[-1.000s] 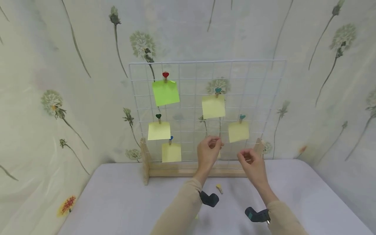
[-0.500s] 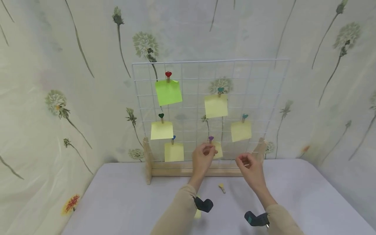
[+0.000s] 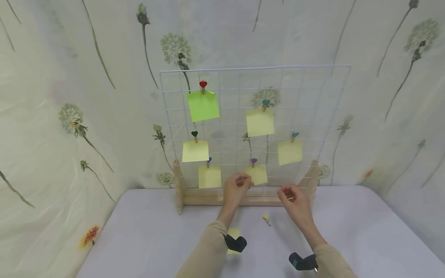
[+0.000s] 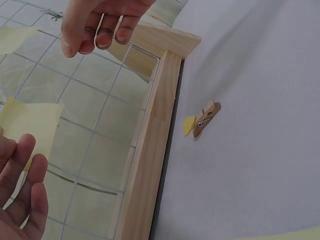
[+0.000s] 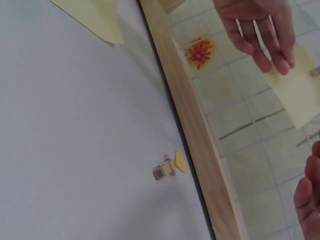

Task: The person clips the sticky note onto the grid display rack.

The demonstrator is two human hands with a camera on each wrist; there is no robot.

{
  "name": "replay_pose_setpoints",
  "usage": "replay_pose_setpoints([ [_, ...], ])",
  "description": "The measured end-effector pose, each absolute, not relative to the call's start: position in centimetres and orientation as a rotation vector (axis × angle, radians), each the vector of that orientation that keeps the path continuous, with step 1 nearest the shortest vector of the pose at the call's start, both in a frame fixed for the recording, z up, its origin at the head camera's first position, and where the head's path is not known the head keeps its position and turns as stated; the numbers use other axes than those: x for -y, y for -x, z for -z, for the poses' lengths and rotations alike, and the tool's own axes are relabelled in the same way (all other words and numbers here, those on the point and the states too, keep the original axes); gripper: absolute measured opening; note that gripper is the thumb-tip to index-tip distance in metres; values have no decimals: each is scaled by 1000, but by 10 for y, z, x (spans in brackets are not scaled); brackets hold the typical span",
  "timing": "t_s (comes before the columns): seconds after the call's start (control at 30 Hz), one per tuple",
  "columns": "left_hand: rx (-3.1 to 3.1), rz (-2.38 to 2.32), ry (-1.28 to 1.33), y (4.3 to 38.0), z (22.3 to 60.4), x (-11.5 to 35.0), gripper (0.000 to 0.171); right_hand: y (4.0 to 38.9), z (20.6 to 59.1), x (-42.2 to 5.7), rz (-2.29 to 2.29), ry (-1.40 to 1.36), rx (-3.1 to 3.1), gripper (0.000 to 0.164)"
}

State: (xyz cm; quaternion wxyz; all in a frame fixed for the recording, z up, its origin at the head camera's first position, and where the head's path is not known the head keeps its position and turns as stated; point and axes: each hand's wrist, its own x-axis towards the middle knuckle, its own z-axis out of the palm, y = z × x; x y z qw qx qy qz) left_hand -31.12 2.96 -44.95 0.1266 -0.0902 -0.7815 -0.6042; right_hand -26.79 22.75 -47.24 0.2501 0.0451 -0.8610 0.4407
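Note:
A yellow sticky note (image 3: 259,175) hangs low on a white wire grid (image 3: 255,68), clipped by a small clothespin (image 3: 253,161) with a purple heart. My left hand (image 3: 236,191) is at the note's left edge, its fingertips overlapping the paper; whether they touch it I cannot tell. In the right wrist view, that hand's fingers (image 5: 272,42) look fairly straight. My right hand (image 3: 295,200) hovers right of the note, before the grid, fingers loosely curled around nothing. On the table lies a yellow-hearted clothespin (image 4: 206,120), between and below the hands.
Higher up hang a green note (image 3: 203,106) and several yellow notes, such as this one (image 3: 260,122), each clipped. The grid stands in a wooden base (image 3: 208,200) on the white table (image 3: 149,231). A loose yellow note (image 3: 234,233) lies near my left wrist.
My left hand has drawn left and down from the lower note, uncovering it and its purple-hearted clothespin. My right hand has barely moved. The head view has shifted slightly.

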Motion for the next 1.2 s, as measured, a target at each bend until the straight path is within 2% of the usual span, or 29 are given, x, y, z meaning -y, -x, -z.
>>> replay_pose_setpoints([
  [0.63, 2547, 1672, 327, 299, 466, -10, 13, 261, 495, -222, -1250, -66, 2431, 9],
  [0.97, 2696, 1509, 469, 293, 497, 17, 11, 255, 511, -227, -1223, -73, 2484, 10],
  [1.2, 2697, 1435, 564, 284, 504, 33, 14, 250, 519, -230, -1260, -60, 2562, 13],
])
